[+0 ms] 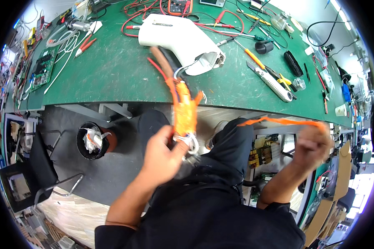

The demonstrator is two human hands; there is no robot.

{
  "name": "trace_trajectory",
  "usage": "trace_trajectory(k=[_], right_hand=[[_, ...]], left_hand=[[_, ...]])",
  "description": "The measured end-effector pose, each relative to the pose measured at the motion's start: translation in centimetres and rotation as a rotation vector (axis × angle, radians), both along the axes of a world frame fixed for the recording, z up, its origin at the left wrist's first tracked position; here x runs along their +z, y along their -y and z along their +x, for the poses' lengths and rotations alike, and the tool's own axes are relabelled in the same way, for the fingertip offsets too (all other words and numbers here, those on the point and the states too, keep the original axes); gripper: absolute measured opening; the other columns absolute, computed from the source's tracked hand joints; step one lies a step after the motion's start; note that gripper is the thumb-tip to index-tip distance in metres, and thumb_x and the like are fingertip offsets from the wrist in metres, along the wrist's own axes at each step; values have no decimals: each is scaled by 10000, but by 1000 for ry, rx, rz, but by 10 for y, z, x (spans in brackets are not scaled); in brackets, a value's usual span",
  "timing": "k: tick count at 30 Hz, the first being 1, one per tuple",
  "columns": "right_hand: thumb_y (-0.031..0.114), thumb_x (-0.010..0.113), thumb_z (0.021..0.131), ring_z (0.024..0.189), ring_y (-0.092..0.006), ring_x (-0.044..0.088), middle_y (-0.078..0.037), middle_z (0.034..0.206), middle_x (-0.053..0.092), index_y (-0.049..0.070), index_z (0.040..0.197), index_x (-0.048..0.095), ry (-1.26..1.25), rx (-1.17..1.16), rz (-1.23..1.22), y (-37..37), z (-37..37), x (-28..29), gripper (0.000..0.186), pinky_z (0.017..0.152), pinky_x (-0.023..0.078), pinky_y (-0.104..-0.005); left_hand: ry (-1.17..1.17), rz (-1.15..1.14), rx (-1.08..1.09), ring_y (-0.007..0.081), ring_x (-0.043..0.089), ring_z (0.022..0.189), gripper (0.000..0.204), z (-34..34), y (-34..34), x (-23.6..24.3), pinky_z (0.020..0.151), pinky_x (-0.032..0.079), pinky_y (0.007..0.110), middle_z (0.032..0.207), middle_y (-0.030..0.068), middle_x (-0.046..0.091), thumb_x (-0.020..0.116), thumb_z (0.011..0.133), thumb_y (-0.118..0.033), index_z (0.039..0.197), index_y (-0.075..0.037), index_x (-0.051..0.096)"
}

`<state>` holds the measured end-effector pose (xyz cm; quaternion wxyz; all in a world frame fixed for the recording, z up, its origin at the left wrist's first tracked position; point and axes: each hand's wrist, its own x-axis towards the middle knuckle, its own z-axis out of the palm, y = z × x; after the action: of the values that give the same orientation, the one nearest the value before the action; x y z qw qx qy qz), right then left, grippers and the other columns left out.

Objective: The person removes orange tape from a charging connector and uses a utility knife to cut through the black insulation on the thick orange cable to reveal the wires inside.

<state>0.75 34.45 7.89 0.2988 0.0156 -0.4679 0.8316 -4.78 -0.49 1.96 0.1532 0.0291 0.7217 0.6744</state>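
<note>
My left hand [161, 155] is closed around the lower end of a bundle wrapped in orange tape [185, 114], held upright just off the table's front edge. White wires gather at its lower end by my thumb. A red wire [158, 68] and a brown strip [163, 62] stick out of its upper end, near a white angled plastic housing [170, 35] on the table. Off to the right, my right hand [311, 145] is closed and blurred by motion. From it a torn strip of orange tape [274, 120] trails leftward, its free end apart from the bundle.
On the green table [112, 79] lie a white-handled utility knife [274, 85], an orange screwdriver [253, 58], red-handled pliers [85, 46], a multimeter [180, 6] and a circuit board [43, 68]. Below left stand a black-lined bin [87, 143] and a chair [33, 174].
</note>
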Motion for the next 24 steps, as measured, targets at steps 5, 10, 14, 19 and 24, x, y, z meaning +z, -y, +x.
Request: trace_trajectory(k=[5, 10, 14, 19, 24], right_hand=[[138, 495, 975, 592, -111, 587, -57, 722, 603, -86, 947, 610, 151, -350, 705, 70, 3, 71, 254, 544, 485, -229], [-20, 549, 874, 826, -292, 626, -141, 895, 654, -2, 1163, 618, 62, -82, 1363, 94, -39, 28, 297, 766, 507, -365], [-16, 516, 855, 1010, -381, 585, -205, 1121, 583, 0, 1389, 435, 165, 346, 1226, 124, -52, -28, 541, 881, 477, -403], [39, 611, 840, 871, -316, 631, -200, 1076, 573, -16, 1352, 455, 187, 399, 950, 172, -68, -53, 538, 774, 511, -386], [88, 711, 778, 841, -356, 617, -173, 944, 582, -18, 1138, 538, -23, 279, 996, 184, -92, -63, 413, 745, 512, -427]], left_hand=[[-21, 36, 24, 75, 552, 735, 196, -5, -10, 8, 661, 460, 259, 828, 24, 633, 641, 889, -119, 1009, 32, 609], [43, 191, -7, 59, 551, 812, 243, 2, -5, 13, 727, 456, 242, 924, 24, 642, 640, 921, -144, 1082, 36, 613], [210, 381, 2, 210, 689, 864, 325, 2, 6, 44, 756, 574, 331, 1022, 121, 657, 581, 913, -105, 1194, 56, 564], [256, 315, 0, 251, 697, 884, 434, 2, 17, 56, 768, 581, 344, 1006, 160, 658, 620, 861, -152, 1206, 96, 530], [286, 323, 3, 228, 688, 902, 471, 1, 17, 55, 782, 574, 341, 1007, 161, 653, 661, 852, -192, 1204, 90, 523]])
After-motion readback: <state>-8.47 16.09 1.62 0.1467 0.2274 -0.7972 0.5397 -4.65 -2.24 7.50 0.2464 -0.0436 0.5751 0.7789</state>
